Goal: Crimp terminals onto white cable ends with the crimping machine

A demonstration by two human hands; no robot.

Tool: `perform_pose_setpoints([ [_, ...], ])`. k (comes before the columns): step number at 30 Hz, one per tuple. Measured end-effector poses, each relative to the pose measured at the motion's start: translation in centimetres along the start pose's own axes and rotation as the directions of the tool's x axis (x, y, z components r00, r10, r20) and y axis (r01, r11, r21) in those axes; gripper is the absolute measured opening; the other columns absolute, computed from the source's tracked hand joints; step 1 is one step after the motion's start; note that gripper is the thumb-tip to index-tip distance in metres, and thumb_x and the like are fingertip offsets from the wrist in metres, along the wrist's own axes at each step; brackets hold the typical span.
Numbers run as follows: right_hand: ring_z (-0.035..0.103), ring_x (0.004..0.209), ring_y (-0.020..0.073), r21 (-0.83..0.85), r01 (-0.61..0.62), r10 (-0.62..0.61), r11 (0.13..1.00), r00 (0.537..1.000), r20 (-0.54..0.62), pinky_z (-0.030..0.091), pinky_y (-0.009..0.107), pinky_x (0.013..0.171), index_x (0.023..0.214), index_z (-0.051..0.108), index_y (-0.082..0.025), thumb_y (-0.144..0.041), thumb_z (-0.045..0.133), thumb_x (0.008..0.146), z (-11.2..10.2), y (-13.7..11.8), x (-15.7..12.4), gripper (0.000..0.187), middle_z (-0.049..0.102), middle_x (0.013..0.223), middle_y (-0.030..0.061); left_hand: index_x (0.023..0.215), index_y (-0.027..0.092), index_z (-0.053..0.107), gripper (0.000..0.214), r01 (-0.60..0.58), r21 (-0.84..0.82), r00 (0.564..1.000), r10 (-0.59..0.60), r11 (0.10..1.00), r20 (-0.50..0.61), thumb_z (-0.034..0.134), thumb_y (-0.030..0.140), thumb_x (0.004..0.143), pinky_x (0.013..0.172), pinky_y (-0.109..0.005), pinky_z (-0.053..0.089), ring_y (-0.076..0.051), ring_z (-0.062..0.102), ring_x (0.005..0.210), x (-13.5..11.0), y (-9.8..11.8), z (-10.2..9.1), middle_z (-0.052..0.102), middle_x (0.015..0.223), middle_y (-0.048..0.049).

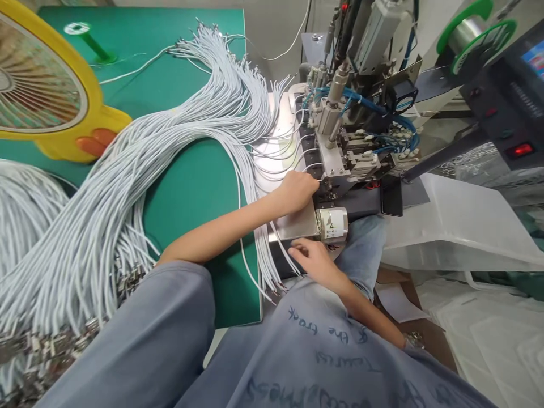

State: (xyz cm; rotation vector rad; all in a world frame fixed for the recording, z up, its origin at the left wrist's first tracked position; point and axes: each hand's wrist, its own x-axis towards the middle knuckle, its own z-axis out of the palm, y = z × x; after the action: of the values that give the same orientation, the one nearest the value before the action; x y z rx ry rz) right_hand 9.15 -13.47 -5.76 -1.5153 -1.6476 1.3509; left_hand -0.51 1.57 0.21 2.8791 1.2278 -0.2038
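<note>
My left hand [297, 191] is closed at the near corner of the bench machine [335, 136], its fingertips against the metal fixture. Whatever lies between those fingers is hidden. Beyond it, several white cables [272, 153] curve off the bundle, their ends at the machine's row of slots. Lower down, my right hand [313, 259] has loosely bent fingers, slightly apart, with the tips beside the hanging cable ends [276, 277]. No cable is plainly gripped in it. A labelled round tin [334, 222] stands just above my right hand.
A thick bundle of white cables [170, 130] crosses the green table mat [191, 192]. At left stand a yellow fan [96, 107] and a green spool [96, 45]. A wire reel [471, 37] and a control box [510, 96] hang right, above a white plastic tray [463, 221].
</note>
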Motion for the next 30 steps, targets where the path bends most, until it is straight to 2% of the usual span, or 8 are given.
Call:
perform_pose_setpoints([
  [3,0.047,0.055,0.0115,-0.021,0.034,-0.032,0.999,0.992,0.121,0.034,0.024,0.055,0.065,0.061,-0.018,-0.028,0.05,0.082,1.9,0.4,0.3,0.022,0.055,0.059,-0.0013,0.075,0.011,0.065,0.025,0.011,-0.044,1.0,-0.011,0.999,-0.013,0.041,0.012,0.082,0.052,-0.028,0.032,-0.024,0.063,0.069,-0.4,0.9,-0.6,0.065,0.071,-0.0128],
  [7,0.049,0.059,0.013,-0.037,0.11,-0.108,0.993,0.993,0.039,0.037,0.025,0.058,0.058,0.06,-0.017,-0.032,0.048,0.084,0.7,0.9,0.4,0.031,0.054,0.06,0.0001,0.079,0.014,0.065,0.029,-0.124,-0.233,0.992,0.117,0.964,-0.044,0.041,0.026,0.087,0.05,-0.026,0.03,-0.02,0.063,0.068,-1.7,3.5,-1.8,0.066,0.077,-0.0085],
  [11,0.058,0.087,0.0228,-0.043,0.118,-0.123,0.992,0.984,-0.131,0.046,0.033,0.076,0.084,0.064,-0.018,-0.03,0.046,0.082,-1.3,0.7,0.0,0.021,0.065,0.078,0.0055,0.076,0.018,0.064,0.03,-0.302,-0.36,0.953,0.292,0.883,-0.085,0.04,0.029,0.089,0.047,-0.025,0.028,-0.015,0.06,0.064,-3.3,5.8,-2.0,0.064,0.079,-0.0036],
  [14,0.057,0.096,0.0246,-0.11,0.116,-0.146,0.987,0.935,-0.325,0.046,0.038,0.083,0.094,0.061,-0.021,-0.024,0.05,0.075,-2.9,0.1,0.0,0.023,0.066,0.094,0.0079,0.08,0.017,0.064,0.03,-0.398,-0.406,0.918,0.356,0.823,-0.178,0.039,0.028,0.092,0.052,-0.025,0.035,-0.014,0.058,0.071,-3.8,6.4,-1.9,0.061,0.082,-0.0036],
  [18,0.06,0.076,0.0194,-0.011,0.144,-0.137,0.99,0.909,-0.393,0.05,0.032,0.066,0.087,0.06,-0.02,-0.021,0.052,0.071,-6.3,-0.4,0.9,0.018,0.067,0.085,0.0053,0.107,0.012,0.058,0.031,-0.415,-0.411,0.9,0.299,0.812,-0.319,0.035,0.028,0.094,0.078,-0.028,0.044,-0.018,0.056,0.092,-3.3,5.9,-1.7,0.059,0.101,-0.0106],
  [21,0.058,0.064,0.0146,0.121,0.157,-0.079,0.98,0.869,-0.488,0.049,0.027,0.059,0.079,0.06,-0.018,-0.022,0.06,0.067,-8.8,-0.2,2.0,0.013,0.063,0.071,0.0014,0.118,0.008,0.05,0.036,-0.316,-0.458,0.939,0.206,0.831,-0.274,0.034,0.03,0.095,0.078,-0.03,0.045,-0.019,0.056,0.092,-2.4,4.8,-1.2,0.057,0.105,-0.0129],
  [25,0.056,0.058,0.0106,0.378,0.239,0.04,0.894,0.8,-0.599,0.047,0.024,0.058,0.072,0.06,-0.018,-0.026,0.072,0.059,-10.2,-0.4,3.0,0.019,0.06,0.064,-0.0017,0.109,0.012,0.058,0.028,-0.273,-0.526,0.954,0.157,0.805,-0.255,0.038,0.023,0.093,0.065,-0.025,0.044,-0.015,0.057,0.077,-1.1,3.5,0.0,0.057,0.09,-0.0072],
  [30,0.057,0.058,0.0114,0.589,0.31,0.069,0.746,0.844,-0.532,0.048,0.026,0.057,0.076,0.064,-0.019,-0.035,0.071,0.063,-9.5,-1.4,3.8,0.022,0.063,0.066,0.0002,0.086,0.013,0.065,0.023,-0.406,-0.573,0.863,0.092,0.712,-0.497,0.043,0.018,0.089,0.06,-0.021,0.041,-0.011,0.05,0.064,-0.5,2.7,0.3,0.051,0.073,-0.0029],
])
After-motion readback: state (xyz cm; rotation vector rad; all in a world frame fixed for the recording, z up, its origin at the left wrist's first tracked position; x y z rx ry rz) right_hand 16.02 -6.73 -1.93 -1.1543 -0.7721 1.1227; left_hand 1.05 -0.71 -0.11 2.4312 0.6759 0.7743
